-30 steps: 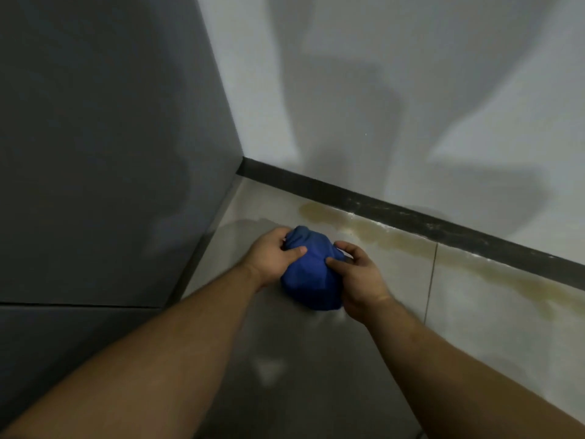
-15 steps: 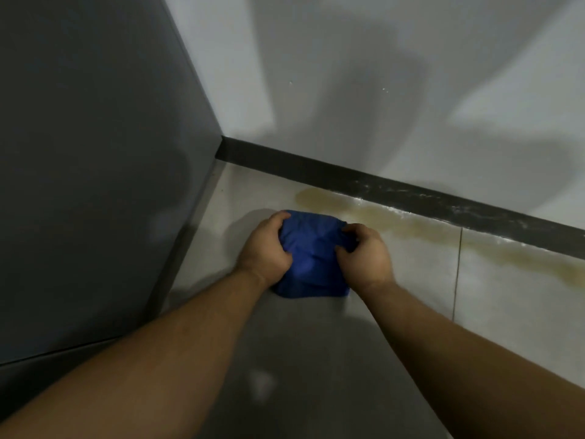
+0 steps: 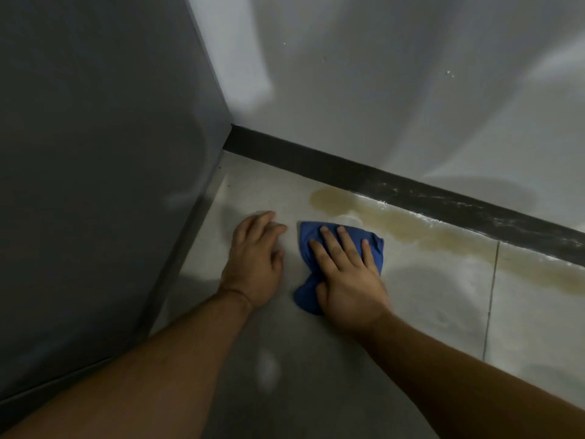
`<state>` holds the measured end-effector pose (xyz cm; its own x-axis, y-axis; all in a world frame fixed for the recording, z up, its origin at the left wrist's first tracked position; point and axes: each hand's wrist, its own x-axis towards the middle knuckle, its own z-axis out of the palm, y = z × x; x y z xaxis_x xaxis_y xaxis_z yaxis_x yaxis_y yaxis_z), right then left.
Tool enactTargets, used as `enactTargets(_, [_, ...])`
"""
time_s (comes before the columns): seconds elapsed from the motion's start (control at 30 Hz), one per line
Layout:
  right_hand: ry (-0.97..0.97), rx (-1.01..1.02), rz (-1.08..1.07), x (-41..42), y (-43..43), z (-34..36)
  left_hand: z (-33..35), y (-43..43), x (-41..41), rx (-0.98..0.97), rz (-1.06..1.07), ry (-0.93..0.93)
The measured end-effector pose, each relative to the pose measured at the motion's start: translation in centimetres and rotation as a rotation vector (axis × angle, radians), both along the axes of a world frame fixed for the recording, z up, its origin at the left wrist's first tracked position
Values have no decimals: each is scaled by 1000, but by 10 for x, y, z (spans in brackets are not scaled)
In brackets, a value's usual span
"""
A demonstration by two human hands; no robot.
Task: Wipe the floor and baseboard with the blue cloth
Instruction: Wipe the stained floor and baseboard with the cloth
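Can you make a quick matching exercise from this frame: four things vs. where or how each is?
Things:
1. blue cloth
2. left hand
3. baseboard
4. yellowish stain

Places or states:
A. dark strip where the wall meets the floor
B. flat on bare floor, holding nothing
C. pressed to the floor under the right hand
D. runs along the floor just below the dark strip

Pairs: 1-C, 2-B, 3-A, 4-D
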<state>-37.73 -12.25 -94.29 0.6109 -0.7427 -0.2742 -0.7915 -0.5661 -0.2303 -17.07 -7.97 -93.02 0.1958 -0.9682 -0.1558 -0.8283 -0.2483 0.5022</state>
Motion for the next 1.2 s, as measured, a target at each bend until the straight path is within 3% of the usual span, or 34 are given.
enactTargets(0.27, [-43, -29, 62, 38, -50, -4, -9, -4, 0, 96, -45, -41])
enactTargets(0.53, [-38, -66, -133, 3, -30, -3, -12, -8, 1, 301, -120, 18])
enactTargets(0.77, [-43, 16, 30, 48, -59, -1, -15, -9, 1, 320, -142, -34])
enactTargets(0.9, [-69, 8, -27, 42, -86, 0, -16, -10, 2, 330, -144, -39])
enactTargets(1.07, [-63, -4, -243, 14, -45, -1, -14, -11, 0, 346, -156, -79])
enactTargets(1.2, [-70, 42, -59, 25, -41, -2, -13, -12, -2, 362, -170, -100])
